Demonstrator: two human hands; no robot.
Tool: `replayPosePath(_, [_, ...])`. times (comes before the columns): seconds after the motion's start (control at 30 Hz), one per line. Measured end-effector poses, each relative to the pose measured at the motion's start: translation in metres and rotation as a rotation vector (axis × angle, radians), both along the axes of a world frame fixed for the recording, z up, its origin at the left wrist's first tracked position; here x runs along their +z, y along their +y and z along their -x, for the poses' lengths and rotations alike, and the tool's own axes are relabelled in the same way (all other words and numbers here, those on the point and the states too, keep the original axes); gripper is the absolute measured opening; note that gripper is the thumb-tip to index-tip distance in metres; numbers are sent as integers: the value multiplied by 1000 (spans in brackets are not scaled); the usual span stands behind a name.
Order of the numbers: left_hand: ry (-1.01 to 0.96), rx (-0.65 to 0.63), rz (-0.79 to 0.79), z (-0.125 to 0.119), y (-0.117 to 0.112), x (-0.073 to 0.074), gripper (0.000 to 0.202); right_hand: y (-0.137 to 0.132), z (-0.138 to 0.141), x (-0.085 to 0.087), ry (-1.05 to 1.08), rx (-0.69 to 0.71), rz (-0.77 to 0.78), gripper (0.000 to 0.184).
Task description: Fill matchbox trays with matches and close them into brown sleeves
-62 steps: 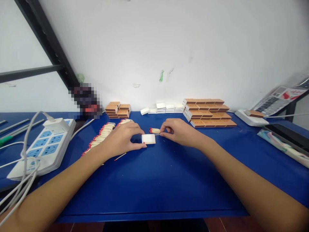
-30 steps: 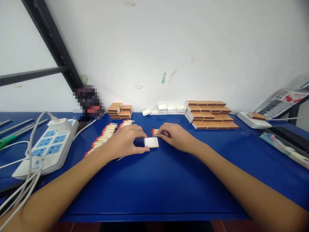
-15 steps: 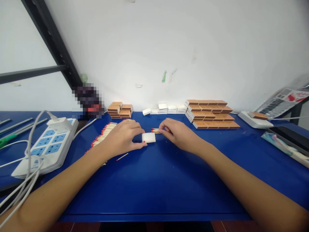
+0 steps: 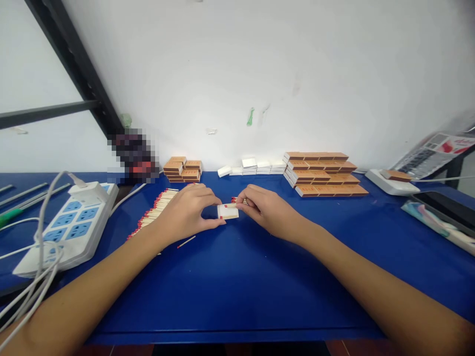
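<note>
At the middle of the blue table (image 4: pixel 237 282), the left hand (image 4: pixel 187 211) pinches the left end of a small white tray (image 4: pixel 227 212) between thumb and curled fingers, keeping it flat on the surface. The right hand (image 4: pixel 265 210) closes its fingertips on a little bundle of matches (image 4: pixel 236 200), red heads pointing left, low over the tray's far edge. Loose matches (image 4: pixel 156 210) lie in a row just left of the left hand, with one stray match (image 4: pixel 185 241) nearer the table's front edge. Brown matchboxes (image 4: pixel 322 174) are stacked by the wall.

Open white tray (image 4: pixel 227 211) flat on blue table (image 4: pixel 237 277), red-tipped matches (image 4: pixel 234 200) seemingly partly inside
</note>
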State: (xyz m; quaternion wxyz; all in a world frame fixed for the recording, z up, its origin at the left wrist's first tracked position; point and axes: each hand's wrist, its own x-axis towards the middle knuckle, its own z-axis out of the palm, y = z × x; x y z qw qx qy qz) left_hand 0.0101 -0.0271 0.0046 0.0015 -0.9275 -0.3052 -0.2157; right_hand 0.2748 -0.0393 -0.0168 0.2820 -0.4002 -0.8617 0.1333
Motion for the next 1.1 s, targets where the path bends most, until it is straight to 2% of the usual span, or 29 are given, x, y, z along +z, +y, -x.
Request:
replayPosePath(0.2, [-31, -19, -3, -2, -1, -1, 25, -5, 4, 3, -73, 3, -7, 11])
replayPosePath(0.43, [-37, -31, 10, -2, -3, 0, 26, -7, 9, -5, -117, 30, -60, 11])
replayPosePath(0.57, [-34, -31, 33, -2, -3, -1, 26, -7, 7, 0, -117, 40, -49, 10])
replayPosePath(0.73, [-13, -27, 62, -1, -3, -2, 28, 3, -4, 7, -75, -101, -33, 14])
replayPosePath(0.83, [-4, -23, 85, -1, -3, -3, 29, 12, -8, 2, -147, -152, 5, 11])
replayPosePath(1.1, [4, -16, 110, -1, -3, -2, 30, 21, -11, -11, -197, -135, 64, 13])
